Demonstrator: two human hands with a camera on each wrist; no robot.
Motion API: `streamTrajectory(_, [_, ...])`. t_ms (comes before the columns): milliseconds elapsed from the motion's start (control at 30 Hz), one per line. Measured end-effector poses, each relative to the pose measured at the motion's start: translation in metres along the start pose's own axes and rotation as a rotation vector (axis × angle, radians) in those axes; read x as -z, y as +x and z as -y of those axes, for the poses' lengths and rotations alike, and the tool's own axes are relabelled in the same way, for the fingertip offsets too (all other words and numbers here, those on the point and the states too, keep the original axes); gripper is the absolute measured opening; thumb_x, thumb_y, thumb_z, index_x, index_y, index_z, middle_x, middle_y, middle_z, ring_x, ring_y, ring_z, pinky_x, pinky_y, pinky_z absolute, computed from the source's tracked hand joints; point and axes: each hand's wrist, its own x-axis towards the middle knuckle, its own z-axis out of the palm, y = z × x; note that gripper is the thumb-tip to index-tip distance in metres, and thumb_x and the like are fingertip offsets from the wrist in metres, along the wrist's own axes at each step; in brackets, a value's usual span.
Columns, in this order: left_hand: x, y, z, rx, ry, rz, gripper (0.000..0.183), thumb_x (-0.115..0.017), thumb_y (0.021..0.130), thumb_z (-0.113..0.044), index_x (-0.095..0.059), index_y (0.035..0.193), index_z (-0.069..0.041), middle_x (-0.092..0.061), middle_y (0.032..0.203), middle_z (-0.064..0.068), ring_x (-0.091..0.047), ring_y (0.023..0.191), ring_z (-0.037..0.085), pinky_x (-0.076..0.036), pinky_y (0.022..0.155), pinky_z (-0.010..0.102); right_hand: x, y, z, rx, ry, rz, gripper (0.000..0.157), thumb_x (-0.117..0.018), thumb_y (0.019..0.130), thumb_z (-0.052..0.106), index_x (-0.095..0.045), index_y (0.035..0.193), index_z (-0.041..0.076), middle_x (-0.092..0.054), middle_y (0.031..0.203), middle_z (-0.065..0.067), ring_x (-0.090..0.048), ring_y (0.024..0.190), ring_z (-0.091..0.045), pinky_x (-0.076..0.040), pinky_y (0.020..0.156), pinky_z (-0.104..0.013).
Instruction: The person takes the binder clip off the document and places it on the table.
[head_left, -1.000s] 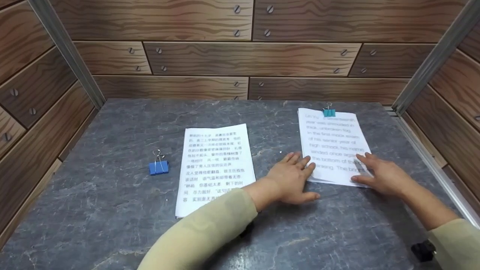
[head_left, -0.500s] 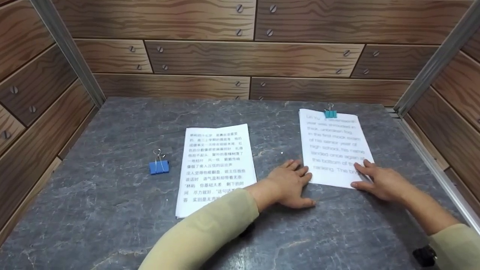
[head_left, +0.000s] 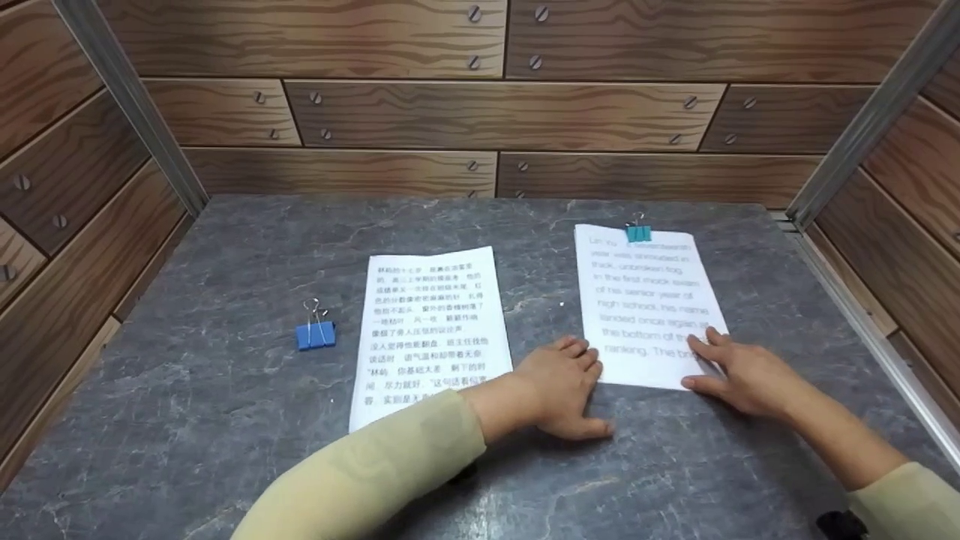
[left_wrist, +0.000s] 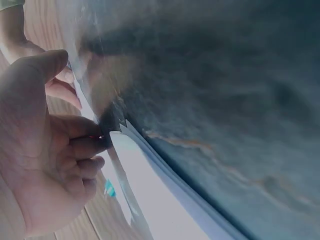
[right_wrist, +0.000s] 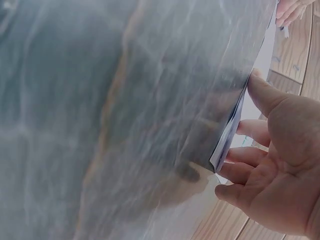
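On the right lies a stack of paper (head_left: pixel 645 307) printed in English, with a teal binder clip (head_left: pixel 638 234) on its top edge. My left hand (head_left: pixel 559 391) lies palm down with its fingertips at the stack's lower left edge. At the lower right corner is my right hand (head_left: pixel 754 379); thumb and index finger overlap the paper, and the right wrist view shows the other fingers along the layered sheet edges (right_wrist: pixel 230 132). To the left, a second stack of paper (head_left: pixel 431 322) with Chinese print sits partly under my left forearm.
A blue binder clip (head_left: pixel 316 335) stands on the dark marbled table (head_left: pixel 225 420), left of the Chinese stack. Wood-patterned panels (head_left: pixel 420 112) and metal posts (head_left: pixel 862 112) enclose the table at the back and sides.
The English stack with its teal clip has slid left and slightly toward me, both hands moving along with it. The Chinese stack and blue clip have stayed put.
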Motion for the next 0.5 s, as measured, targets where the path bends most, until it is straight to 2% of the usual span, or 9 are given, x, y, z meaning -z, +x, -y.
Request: streamTrajectory(500, [-0.012,-0.039,-0.009,-0.034,0.063,-0.032,0.098,-0.03,0.1,-0.08,-0.038,0.165,-0.006,-0.036,0.17,0.01,-0.027,0.159,0.023,-0.011,0.13,0.031,-0.008,-0.012,0.03,0.007,0.002,-0.001,0.075,-0.077,0.095,0.046,-0.058,0.148,-0.004,-0.047,0.148,-0.042,-0.054,0.125,-0.066,-0.047,0.099,-0.072])
